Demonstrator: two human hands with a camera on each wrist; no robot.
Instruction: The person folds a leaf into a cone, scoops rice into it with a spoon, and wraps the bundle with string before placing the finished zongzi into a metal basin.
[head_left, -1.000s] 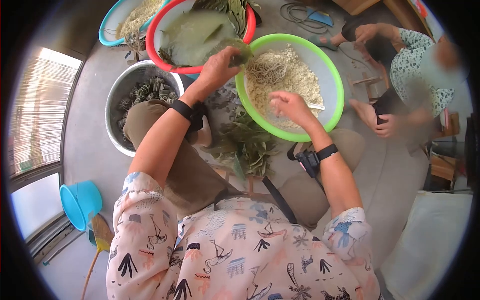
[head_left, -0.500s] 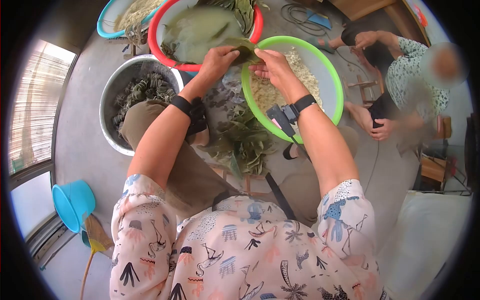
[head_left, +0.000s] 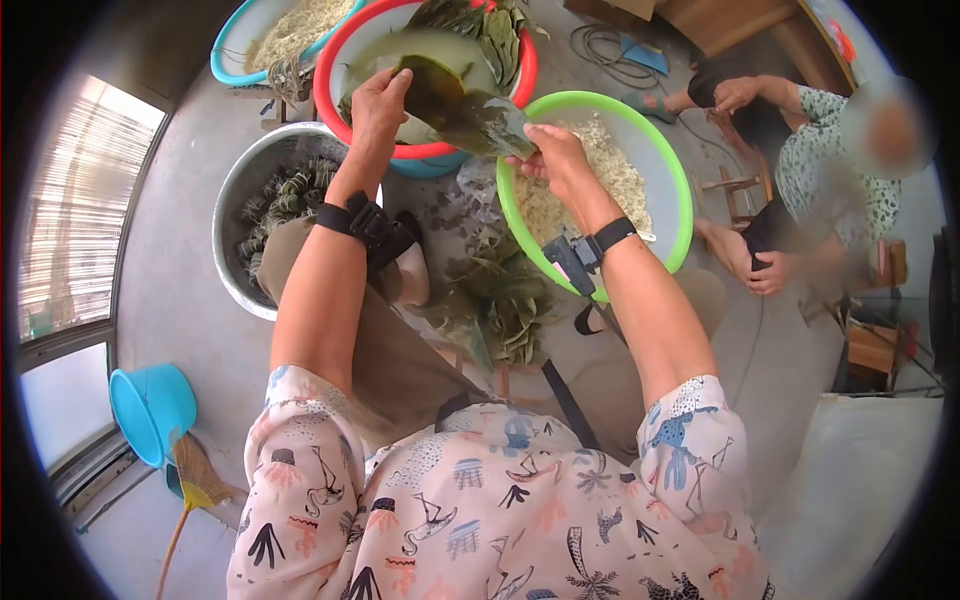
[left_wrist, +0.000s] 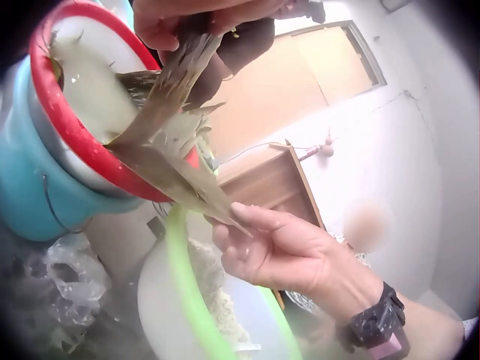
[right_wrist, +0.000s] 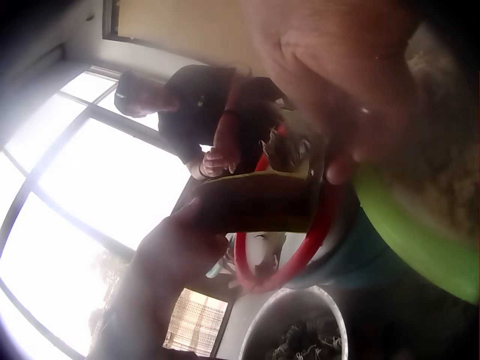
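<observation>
Dark green leaves (head_left: 465,110) stretch between both hands over the red-rimmed basin (head_left: 326,62), which holds cloudy liquid. The left hand (head_left: 377,115) pinches their upper left end; the right hand (head_left: 562,165) pinches the lower right end beside the green-rimmed basin (head_left: 681,190). In the left wrist view the leaves (left_wrist: 176,176) look overlapped, and the right hand (left_wrist: 281,247) holds a pointed tip between thumb and fingers. The right wrist view shows the leaf (right_wrist: 255,204) dark, spanning from the left hand (right_wrist: 169,262) to the right hand (right_wrist: 345,82).
Pale grain (head_left: 600,165) fills part of the green-rimmed basin. Wrapped bundles lie in a metal basin (head_left: 228,262) at left. Loose leaves (head_left: 500,300) are piled between the knees. Another person (head_left: 840,150) sits at right; a blue bucket (head_left: 152,410) and a broom (head_left: 195,475) are lower left.
The right hand has left the grain basin and taken hold of the leaves. Both hands have since moved apart, the left up and leftward, spreading the leaves out between them.
</observation>
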